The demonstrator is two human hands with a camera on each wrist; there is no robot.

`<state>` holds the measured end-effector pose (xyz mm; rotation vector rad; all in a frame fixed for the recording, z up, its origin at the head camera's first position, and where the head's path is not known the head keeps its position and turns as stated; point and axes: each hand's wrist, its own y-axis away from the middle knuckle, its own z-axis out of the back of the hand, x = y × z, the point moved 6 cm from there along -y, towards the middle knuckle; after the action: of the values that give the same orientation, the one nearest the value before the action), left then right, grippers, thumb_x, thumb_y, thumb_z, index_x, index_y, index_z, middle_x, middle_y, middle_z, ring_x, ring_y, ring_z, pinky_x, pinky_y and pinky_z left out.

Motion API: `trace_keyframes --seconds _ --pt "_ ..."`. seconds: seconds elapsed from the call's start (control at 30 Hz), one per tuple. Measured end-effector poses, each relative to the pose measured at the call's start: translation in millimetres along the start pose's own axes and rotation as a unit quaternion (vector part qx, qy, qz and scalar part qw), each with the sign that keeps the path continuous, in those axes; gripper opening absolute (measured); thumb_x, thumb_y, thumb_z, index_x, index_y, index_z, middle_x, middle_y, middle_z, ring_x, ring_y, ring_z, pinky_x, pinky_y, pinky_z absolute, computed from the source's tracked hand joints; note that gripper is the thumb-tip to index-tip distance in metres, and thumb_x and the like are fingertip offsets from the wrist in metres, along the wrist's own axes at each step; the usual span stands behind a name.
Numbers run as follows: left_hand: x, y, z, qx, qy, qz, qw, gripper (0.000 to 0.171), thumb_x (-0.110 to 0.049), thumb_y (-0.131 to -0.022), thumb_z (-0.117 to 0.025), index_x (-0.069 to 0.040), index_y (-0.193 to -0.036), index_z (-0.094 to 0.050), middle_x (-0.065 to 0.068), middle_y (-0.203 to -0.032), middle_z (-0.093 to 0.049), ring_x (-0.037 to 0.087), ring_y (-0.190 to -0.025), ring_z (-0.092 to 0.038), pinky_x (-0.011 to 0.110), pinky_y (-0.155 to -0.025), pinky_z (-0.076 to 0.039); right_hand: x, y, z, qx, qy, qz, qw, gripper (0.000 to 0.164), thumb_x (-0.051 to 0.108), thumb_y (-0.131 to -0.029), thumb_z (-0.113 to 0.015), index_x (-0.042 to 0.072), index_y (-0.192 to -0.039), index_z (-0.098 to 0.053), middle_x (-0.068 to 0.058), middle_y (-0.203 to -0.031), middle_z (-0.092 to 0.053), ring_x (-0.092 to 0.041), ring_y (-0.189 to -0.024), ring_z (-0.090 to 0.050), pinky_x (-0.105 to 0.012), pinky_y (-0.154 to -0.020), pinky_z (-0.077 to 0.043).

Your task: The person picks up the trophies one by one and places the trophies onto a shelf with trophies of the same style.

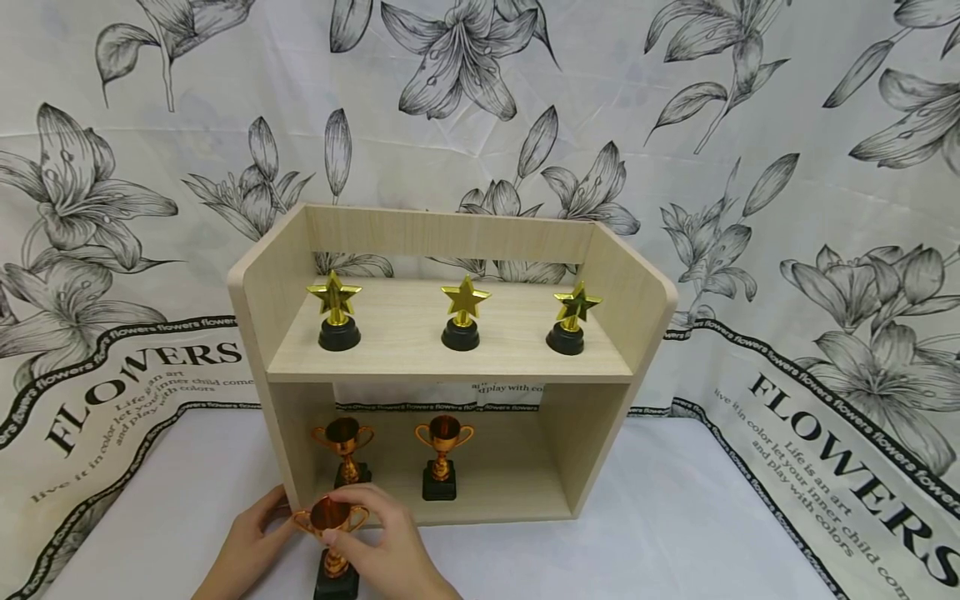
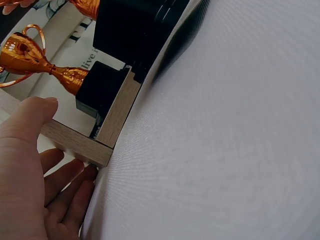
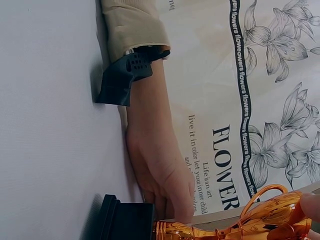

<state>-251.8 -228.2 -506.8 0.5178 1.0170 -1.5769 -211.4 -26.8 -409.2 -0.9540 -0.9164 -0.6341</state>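
My right hand (image 1: 393, 546) pinches an orange-gold trophy cup (image 1: 335, 582) at its bowl, thumb in front and fingers at the rim. This cup stands upright in front of the lower left corner of a pale wooden shelf (image 1: 450, 367). In the right wrist view its black base (image 3: 130, 220) is close over the white cloth. My left hand (image 1: 251, 533) grips the front edge of the shelf's left side panel (image 2: 75, 142), thumb inside and fingers outside. On the lower level stand two matching cups, one at the left (image 1: 347, 446) and one near the middle (image 1: 440, 479).
Three gold star trophies with round black bases stand on the upper level: left (image 1: 339, 333), middle (image 1: 461, 335) and right (image 1: 566, 337). A white cloth (image 1: 675, 533) covers the table. Behind the shelf hangs a flower-printed fabric (image 1: 585, 50).
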Motion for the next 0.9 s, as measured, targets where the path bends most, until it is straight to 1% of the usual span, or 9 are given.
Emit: trace_keyframes --seconds 0.1,0.17,0.33,0.47,0.57,0.7,0.9 --pt "1.1 -0.2 -0.4 0.010 -0.001 0.017 0.9998 0.047 -0.023 -0.086 -0.068 -0.008 -0.128 -0.055 0.009 -0.117 -0.063 0.002 -0.093 -0.059 0.024 -0.081 -0.047 0.4 0.4 0.4 0.001 0.002 0.002 1.000 0.033 0.026 -0.089 -0.064 0.020 -0.122 -0.060 0.002 -0.122 -0.059 -0.009 -0.113 -0.052 -0.035 -0.096 -0.041" --pt "0.7 -0.6 -0.6 0.016 0.004 0.022 0.9996 0.048 -0.024 -0.087 -0.068 -0.008 -0.130 -0.054 0.011 -0.120 -0.062 0.003 -0.095 -0.059 0.026 -0.081 -0.047 0.4 0.6 0.7 0.001 0.002 0.003 1.000 0.033 0.026 -0.089 -0.064 0.020 -0.122 -0.060 0.001 -0.122 -0.059 -0.008 -0.113 -0.053 -0.035 -0.095 -0.042" --pt "0.3 -2.2 -1.2 0.024 0.010 0.030 0.9992 0.051 -0.028 -0.088 -0.066 -0.008 -0.132 -0.052 0.012 -0.125 -0.059 0.005 -0.097 -0.059 0.027 -0.081 -0.048 1.0 1.8 1.2 0.004 0.000 0.010 1.000 0.033 0.026 -0.090 -0.063 0.019 -0.122 -0.059 0.003 -0.121 -0.059 -0.008 -0.110 -0.054 -0.035 -0.093 -0.043" --pt "2.5 -2.1 -2.0 0.029 0.008 0.039 0.9988 0.052 -0.032 -0.088 -0.065 -0.010 -0.134 -0.051 0.010 -0.126 -0.058 0.005 -0.097 -0.059 0.027 -0.082 -0.048 1.6 2.7 2.5 0.007 0.001 0.005 1.000 0.034 0.027 -0.090 -0.063 0.020 -0.123 -0.059 0.005 -0.121 -0.059 -0.008 -0.110 -0.054 -0.035 -0.093 -0.043" --pt "3.7 -1.4 -2.3 0.029 0.004 0.041 0.9987 0.053 -0.034 -0.088 -0.064 -0.011 -0.134 -0.051 0.009 -0.126 -0.058 0.006 -0.098 -0.059 0.027 -0.082 -0.048 1.6 3.4 3.8 0.007 -0.003 -0.004 1.000 0.034 0.028 -0.090 -0.063 0.021 -0.123 -0.058 0.006 -0.122 -0.058 -0.008 -0.111 -0.053 -0.036 -0.094 -0.043" --pt "3.8 -1.3 -2.4 0.028 -0.001 0.041 0.9988 0.053 -0.035 -0.088 -0.064 -0.010 -0.133 -0.051 0.010 -0.126 -0.058 0.007 -0.098 -0.059 0.027 -0.082 -0.048 1.5 4.3 6.0 0.003 -0.004 -0.005 1.000 0.034 0.028 -0.090 -0.063 0.020 -0.123 -0.058 0.005 -0.122 -0.058 -0.009 -0.112 -0.053 -0.037 -0.095 -0.042" --pt "3.0 -1.8 -2.5 0.019 0.002 0.032 0.9993 0.051 -0.032 -0.089 -0.064 -0.010 -0.133 -0.052 0.010 -0.124 -0.059 0.004 -0.097 -0.059 0.025 -0.081 -0.048 2.0 5.3 9.6 -0.004 -0.001 0.000 1.000 0.034 0.027 -0.090 -0.064 0.020 -0.123 -0.059 0.003 -0.122 -0.059 -0.010 -0.111 -0.054 -0.036 -0.094 -0.043"
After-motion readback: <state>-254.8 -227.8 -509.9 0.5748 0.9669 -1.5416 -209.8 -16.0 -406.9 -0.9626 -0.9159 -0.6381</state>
